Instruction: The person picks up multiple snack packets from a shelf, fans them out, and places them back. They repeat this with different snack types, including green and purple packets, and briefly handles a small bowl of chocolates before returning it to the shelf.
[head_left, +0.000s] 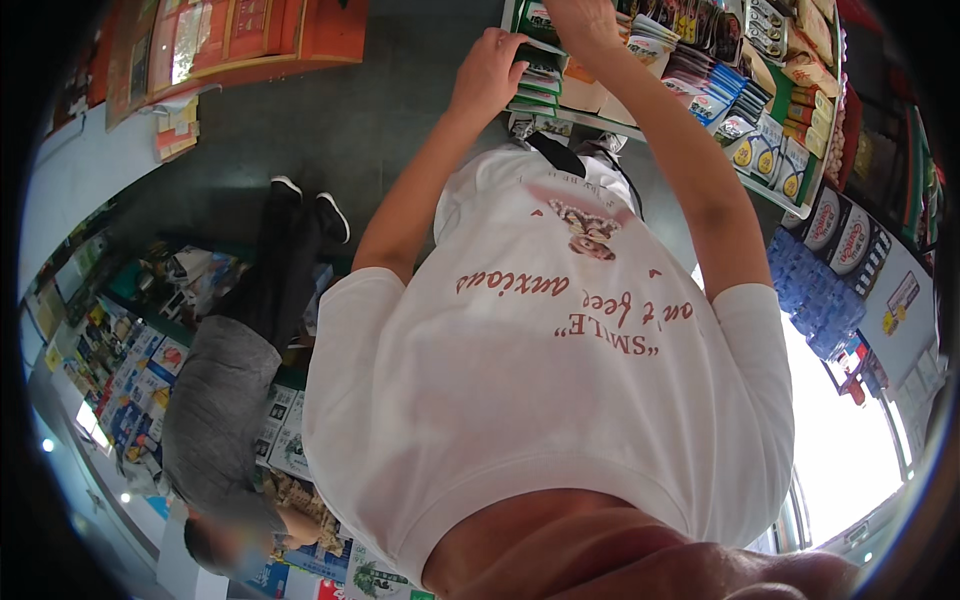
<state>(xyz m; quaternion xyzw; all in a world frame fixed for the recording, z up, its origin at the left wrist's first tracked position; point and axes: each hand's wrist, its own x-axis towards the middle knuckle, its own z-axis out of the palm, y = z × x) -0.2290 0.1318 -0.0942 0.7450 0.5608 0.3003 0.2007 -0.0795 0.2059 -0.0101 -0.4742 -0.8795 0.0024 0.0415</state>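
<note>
At the left end of a display rack, my left hand (487, 71) has its thumb and index finger apart beside stacked green-edged packets (538, 82). Its index fingertip is at the edge of a packet; no object shows between thumb and finger. My right hand (589, 26) reaches over the rack, partly cut off by the picture's top edge, so its fingertips and anything in them are hidden. Below and right of it are white packets (651, 46), blue-and-white packets (716, 94) and packets with yellow drop marks (766, 154), in rows.
The rack's pale metal edge (772, 196) runs close in front of me. A person in a grey top (217, 397) is at the left by shelves of boxed goods. An orange wooden cabinet (322, 30) stands upper left. Blue bottles in packs (814, 289) and printed cartons are at the right.
</note>
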